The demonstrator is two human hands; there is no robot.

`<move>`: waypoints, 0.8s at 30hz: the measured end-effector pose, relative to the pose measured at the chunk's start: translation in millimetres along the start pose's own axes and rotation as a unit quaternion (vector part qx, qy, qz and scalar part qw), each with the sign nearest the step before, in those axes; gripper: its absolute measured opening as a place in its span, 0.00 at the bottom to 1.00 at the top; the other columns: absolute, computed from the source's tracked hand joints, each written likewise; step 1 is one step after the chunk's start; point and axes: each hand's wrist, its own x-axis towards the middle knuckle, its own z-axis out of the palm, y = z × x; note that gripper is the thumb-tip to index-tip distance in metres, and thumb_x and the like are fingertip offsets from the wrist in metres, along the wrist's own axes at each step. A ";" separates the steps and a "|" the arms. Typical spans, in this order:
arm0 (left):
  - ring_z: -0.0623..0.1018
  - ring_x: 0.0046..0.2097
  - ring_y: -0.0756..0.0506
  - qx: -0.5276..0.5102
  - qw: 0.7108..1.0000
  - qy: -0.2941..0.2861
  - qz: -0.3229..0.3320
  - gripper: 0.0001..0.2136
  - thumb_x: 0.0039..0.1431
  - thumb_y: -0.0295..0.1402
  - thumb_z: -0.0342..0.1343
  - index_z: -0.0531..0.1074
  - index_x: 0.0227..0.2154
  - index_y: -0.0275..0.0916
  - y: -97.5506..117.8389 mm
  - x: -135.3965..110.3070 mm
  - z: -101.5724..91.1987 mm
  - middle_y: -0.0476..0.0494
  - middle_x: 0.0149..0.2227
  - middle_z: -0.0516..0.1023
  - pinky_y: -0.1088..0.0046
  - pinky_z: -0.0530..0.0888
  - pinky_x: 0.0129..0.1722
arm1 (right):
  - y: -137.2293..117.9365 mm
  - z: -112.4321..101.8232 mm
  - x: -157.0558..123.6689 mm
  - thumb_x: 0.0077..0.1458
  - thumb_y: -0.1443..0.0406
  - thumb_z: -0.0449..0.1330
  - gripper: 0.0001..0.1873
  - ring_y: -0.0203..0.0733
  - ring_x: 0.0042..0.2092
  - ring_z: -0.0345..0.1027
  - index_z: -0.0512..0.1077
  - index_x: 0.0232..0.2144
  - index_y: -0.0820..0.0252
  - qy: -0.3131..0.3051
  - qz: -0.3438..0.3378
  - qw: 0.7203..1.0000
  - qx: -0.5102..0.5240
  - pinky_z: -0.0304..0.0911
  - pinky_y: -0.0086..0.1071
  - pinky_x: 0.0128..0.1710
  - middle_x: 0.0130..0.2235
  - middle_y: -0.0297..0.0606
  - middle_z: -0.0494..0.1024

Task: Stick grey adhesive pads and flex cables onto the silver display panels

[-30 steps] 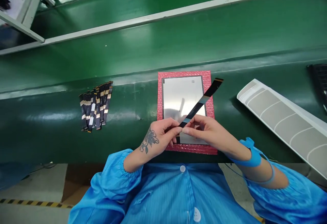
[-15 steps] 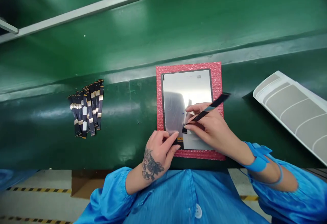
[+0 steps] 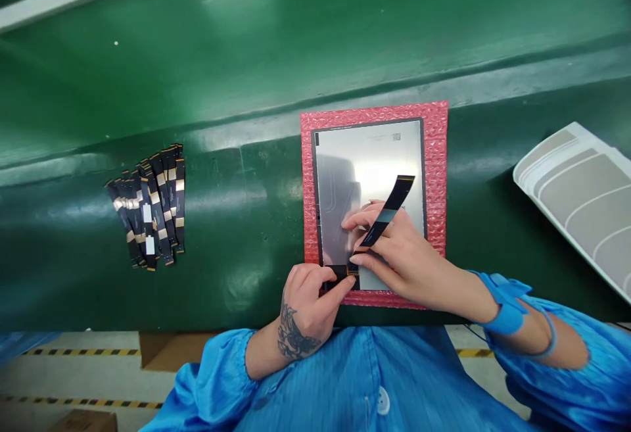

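Observation:
A black ribbon flex cable (image 3: 387, 217) with gold ends is pinched near its lower end by my right hand (image 3: 394, 248); the rest slants up and to the right over the fingers. Its low end meets a gold-contact spot on the black flap (image 3: 339, 273) at the panel's bottom edge; whether the two are joined is hidden. My left hand (image 3: 311, 297) has its curled index finger and thumb closed on that flap, the thumb tip beside the contacts. Under both hands lies the silver-backed display panel (image 3: 335, 189), dark-rimmed, on a pink bubble-wrap sheet (image 3: 436, 175).
A fanned pile of similar flex cables (image 3: 156, 202) lies to the left on the green bench (image 3: 236, 221). At right sits a curved white and grey sheet (image 3: 586, 189). The bench's front edge runs close to my body, with a cardboard box (image 3: 167, 350) below it.
My right hand has brought the cable's low end down to the flap's contacts, and the cable's free end has swung up. My left thumb has moved forward beside them. The camera view has shifted slightly.

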 end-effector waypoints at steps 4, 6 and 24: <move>0.72 0.33 0.50 0.000 1.000 -0.006 -0.003 0.10 0.61 0.27 0.52 0.79 0.35 0.44 -0.4 1.2 -1.5 0.47 0.28 0.74 0.74 0.70 0.34 | 0.1 3.6 0.1 0.61 0.65 0.51 0.12 0.52 0.53 0.62 0.73 0.30 0.61 0.004 0.001 1.000 -0.002 0.60 0.51 0.51 0.49 0.45 0.72; 0.72 0.33 0.50 -0.002 1.000 -0.009 -0.001 0.10 0.61 0.27 0.52 0.79 0.35 0.44 -0.7 2.5 -2.1 0.47 0.28 0.74 0.74 0.70 0.34 | 0.0 3.5 0.5 0.61 0.65 0.52 0.11 0.52 0.52 0.62 0.73 0.30 0.61 0.001 0.003 1.000 -0.008 0.61 0.51 0.50 0.49 0.45 0.72; 0.70 0.35 0.49 -0.024 1.000 -0.010 0.011 0.09 0.61 0.26 0.52 0.77 0.37 0.40 -2.5 1.5 -1.7 0.46 0.30 0.72 0.74 0.68 0.35 | -1.3 1.7 3.1 0.61 0.66 0.51 0.13 0.53 0.52 0.62 0.74 0.29 0.62 -0.018 0.002 1.000 -0.026 0.60 0.53 0.51 0.49 0.45 0.73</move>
